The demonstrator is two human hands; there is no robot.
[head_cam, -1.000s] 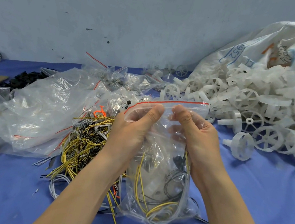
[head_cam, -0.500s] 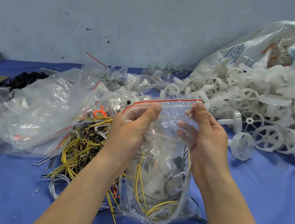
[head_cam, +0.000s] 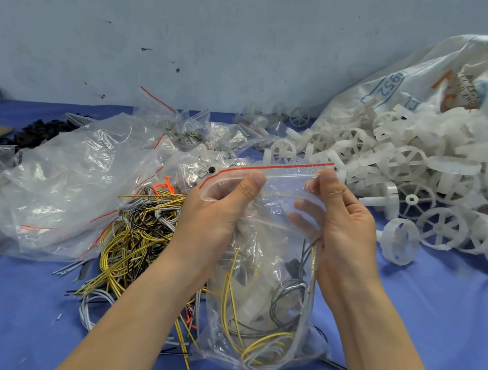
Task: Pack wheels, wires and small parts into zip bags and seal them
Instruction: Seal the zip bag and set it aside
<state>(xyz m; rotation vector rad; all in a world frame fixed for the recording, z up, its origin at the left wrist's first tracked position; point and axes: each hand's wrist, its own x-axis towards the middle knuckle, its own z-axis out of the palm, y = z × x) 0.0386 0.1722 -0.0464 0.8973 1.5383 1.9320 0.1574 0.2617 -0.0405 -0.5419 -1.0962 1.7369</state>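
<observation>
Both hands pinch the zip bag (head_cam: 268, 270) top: left hand (head_cam: 217, 212) near its left corner, right hand (head_cam: 340, 226) at the right.

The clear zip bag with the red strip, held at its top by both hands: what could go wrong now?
1. The clear zip bag with the red strip may seal unevenly: the left hand and right hand pinch only two spots.
2. Yellow wires inside could rise into the seal.

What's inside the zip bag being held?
Zip bag: yellow wires, grey wires, a dark part and pale plastic parts. The left hand hides the upper left; the small parts cannot be identified.
</observation>
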